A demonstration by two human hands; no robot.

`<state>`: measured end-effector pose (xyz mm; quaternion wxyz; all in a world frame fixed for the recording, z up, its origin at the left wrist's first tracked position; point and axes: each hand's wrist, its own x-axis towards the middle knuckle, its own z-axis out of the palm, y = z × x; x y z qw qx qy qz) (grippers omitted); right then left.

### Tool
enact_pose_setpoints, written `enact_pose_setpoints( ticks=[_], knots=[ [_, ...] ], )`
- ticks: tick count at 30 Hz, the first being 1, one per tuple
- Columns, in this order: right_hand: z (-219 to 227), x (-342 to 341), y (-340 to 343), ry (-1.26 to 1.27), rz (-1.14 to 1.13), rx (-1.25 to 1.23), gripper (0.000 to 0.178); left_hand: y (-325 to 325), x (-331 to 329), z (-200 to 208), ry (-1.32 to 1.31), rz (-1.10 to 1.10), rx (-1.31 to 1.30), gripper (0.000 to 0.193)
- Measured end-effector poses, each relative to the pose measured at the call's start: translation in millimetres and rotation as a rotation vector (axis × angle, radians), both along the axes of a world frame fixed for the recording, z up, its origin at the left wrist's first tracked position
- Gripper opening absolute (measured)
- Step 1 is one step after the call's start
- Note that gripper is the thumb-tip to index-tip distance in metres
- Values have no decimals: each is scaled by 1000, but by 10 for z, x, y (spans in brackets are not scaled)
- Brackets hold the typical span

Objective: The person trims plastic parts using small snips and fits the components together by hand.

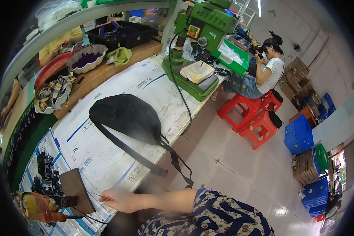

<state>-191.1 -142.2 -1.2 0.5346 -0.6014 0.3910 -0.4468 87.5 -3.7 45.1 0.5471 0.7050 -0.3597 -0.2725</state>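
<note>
My right hand [121, 200] is closed, its fingers pinching a thin metal pointed tool [95, 194] that may be tweezers. The tool's tip points left, close to a brown flat plate [78, 192] at the bench's near left corner. Beside that plate is a machine head [39, 206], yellowish and wrapped in orange material. Small black parts [47, 173] lie in a heap behind the plate, on printed blue-and-white sheets. My left hand is out of view.
A black bag [126, 118] lies on the white-covered bench [82, 147], its straps hanging over the edge. Farther off stands a green drill press [204, 31] with a dangling cable. Red stools [242, 112] and a seated person [269, 69] are at the right. A bowl of purple parts [86, 59] sits on the ledge.
</note>
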Motion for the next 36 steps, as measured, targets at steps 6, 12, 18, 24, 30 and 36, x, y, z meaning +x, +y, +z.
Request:
enact_pose_setpoints(
  ticks=[6,12,18,24,30,36],
  knots=[
    [-59,-2,-50,64,-35,-66,16,-161,18,59,-17,20,91,22],
    [96,87,-5,72,61,31,19,-181,163,148,85,14,84,26],
    [-6,26,37,137,-20,109,18,-458,310,-65,-11,-14,12,17],
    [106,31,9,32,-3,317,15,-673,503,-104,-142,-114,-127,16],
    [145,95,4,-13,-31,324,15,-1238,773,-56,-752,-178,-19,37],
    [118,101,-3,5,-30,319,16,-1736,1045,-138,-1072,-211,103,53]
  ],
)
